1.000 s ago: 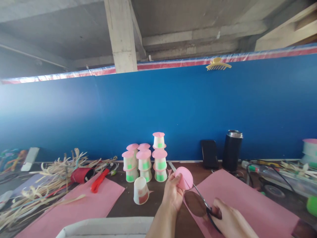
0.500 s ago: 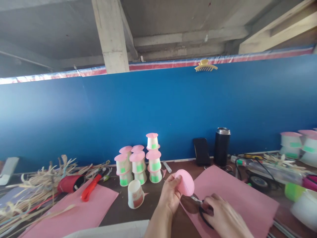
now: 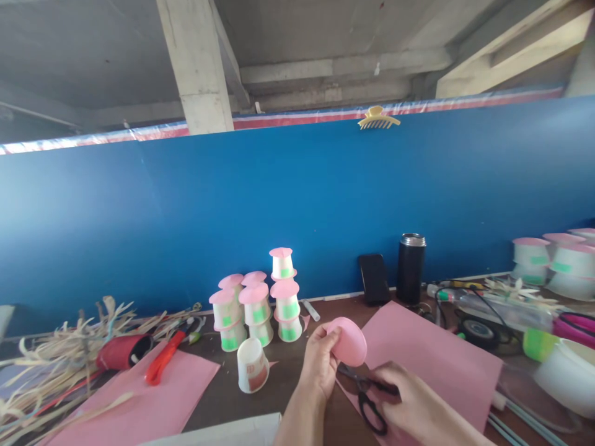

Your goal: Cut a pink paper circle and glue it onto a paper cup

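Near the front middle, my left hand pinches a round pink paper disc between thumb and fingers, holding it up above the table. Just right of it, my right hand is at the upper handle of black-handled scissors. Their other finger loop shows free below, and the blades point left under the disc. Part of the grip is hidden by the hand. A large pink paper sheet lies beneath and behind my right hand. Left of my left hand, a white paper cup stands upside down.
Stacked cups with pink discs stand behind. A phone and black flask are near the blue partition. Raffia-like strips, a red-handled tool and pink paper lie left; bowls stand right.
The scissors have moved left and lower, with more of them showing beside my right hand. My left hand still holds the disc. The view has shifted slightly to the right.
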Action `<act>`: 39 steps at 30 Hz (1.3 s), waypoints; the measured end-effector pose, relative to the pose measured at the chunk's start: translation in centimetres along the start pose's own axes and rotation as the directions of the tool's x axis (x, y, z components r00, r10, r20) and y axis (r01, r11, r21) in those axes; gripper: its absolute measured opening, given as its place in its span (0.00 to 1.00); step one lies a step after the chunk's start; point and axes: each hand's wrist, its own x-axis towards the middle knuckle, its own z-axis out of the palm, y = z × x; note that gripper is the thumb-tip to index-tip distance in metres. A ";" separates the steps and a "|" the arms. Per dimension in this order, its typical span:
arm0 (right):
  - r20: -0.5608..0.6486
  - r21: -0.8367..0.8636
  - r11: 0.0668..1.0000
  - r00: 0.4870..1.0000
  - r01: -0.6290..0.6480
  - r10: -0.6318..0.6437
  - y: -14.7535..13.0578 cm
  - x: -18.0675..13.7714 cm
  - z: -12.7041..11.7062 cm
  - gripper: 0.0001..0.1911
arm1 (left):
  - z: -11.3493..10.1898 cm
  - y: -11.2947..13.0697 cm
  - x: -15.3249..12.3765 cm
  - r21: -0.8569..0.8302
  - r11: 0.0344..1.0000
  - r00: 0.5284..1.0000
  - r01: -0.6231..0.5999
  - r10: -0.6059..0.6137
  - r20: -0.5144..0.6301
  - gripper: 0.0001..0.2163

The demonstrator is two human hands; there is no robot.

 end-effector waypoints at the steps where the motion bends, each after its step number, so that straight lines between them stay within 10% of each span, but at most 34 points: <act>1: -0.003 -0.006 1.000 1.000 0.012 -0.012 0.0 0.1 0.0 0.05 | 0.0 0.0 0.0 0.007 1.000 1.000 -0.006 0.006 -0.005 0.17; 19: -0.082 0.416 0.896 0.975 -0.156 0.208 -0.3 0.7 -0.6 0.20 | 1.2 -1.2 -1.3 0.286 0.955 0.967 0.074 -0.140 0.215 0.19; 27: 0.021 0.676 0.705 0.962 -0.214 0.271 -0.6 0.5 -1.0 0.19 | 0.8 -1.7 -1.2 0.469 0.882 0.984 0.049 -0.124 0.130 0.21; 35: 0.023 0.660 0.720 0.964 -0.215 0.266 -0.4 0.6 -1.0 0.19 | 1.2 -1.3 -1.0 0.596 0.802 0.993 -0.040 -0.033 0.112 0.35; 39: 0.022 0.634 0.738 0.959 -0.232 0.282 -1.0 0.4 -1.0 0.19 | 1.5 -1.6 -1.3 0.719 0.691 0.994 -0.073 -0.011 0.111 0.26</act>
